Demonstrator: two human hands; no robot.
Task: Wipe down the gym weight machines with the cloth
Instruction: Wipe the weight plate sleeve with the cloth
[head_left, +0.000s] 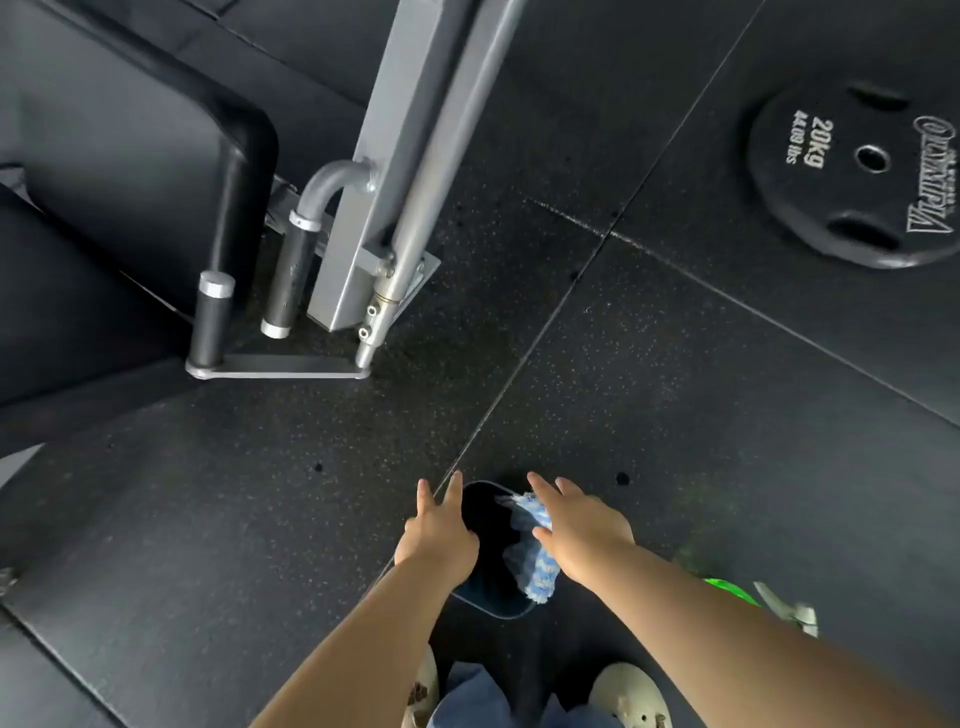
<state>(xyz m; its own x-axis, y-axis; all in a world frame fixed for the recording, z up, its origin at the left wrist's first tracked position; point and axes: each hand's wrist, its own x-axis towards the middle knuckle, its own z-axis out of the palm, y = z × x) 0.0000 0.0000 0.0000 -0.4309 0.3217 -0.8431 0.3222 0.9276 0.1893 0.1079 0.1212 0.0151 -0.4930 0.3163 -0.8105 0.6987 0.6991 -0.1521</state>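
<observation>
Both hands apart: right hand clutching blue-white cloth, left hand just beside, fingers straight.

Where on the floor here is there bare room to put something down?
Bare rubber floor lies between the machine's metal foot, the weight plate and the hands. Another patch lies left of the left hand, below the machine. It is crowded near the feet: the dark pad, the cloth under the right hand, and a green object.
</observation>
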